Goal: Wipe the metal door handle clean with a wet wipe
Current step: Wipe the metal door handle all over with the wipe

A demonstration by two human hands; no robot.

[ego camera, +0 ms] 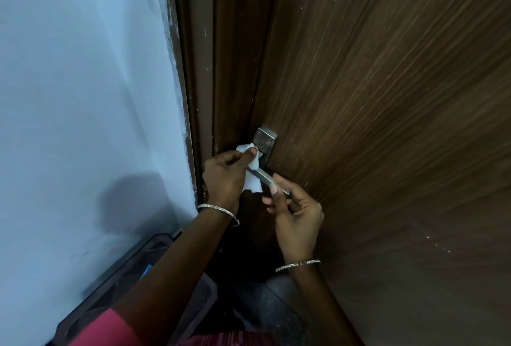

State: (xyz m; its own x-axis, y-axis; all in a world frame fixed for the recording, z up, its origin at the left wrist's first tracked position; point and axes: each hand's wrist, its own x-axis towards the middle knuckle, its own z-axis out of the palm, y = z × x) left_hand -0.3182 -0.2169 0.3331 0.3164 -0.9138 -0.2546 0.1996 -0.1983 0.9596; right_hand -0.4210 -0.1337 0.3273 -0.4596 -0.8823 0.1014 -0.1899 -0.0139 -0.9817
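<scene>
Nearest the camera, a pink sleeve (102, 329) is showing at the bottom edge, and both bare forearms are reaching up and away from it toward the door. Each wrist is wearing a thin metal bangle: the left bangle (218, 211) is sitting just below the left hand, the right bangle (298, 265) lower down on the right forearm.

Beyond the bangles, the left hand (224, 177) is curling closed, its grip clamped on a white wet wipe (253, 177), thumb pressing the wipe against the inner end of the lever. The wipe is draping over and below the lever, touching it (part of it is bunching above the thumb). The right hand (297, 215) is holding the free outer end of the metal door handle (272, 179), thumb and fingertips pinching together on the lever, the remaining fingers loosely spread.

The handle is sitting low on the brown wooden door (387, 96), close to its left edge, its rectangular backplate (266, 138) rising just above the left thumb. Left of the door, the dark door frame (199, 69) is running upward, and a pale blue-white wall (83, 82) is filling the far left.
</scene>
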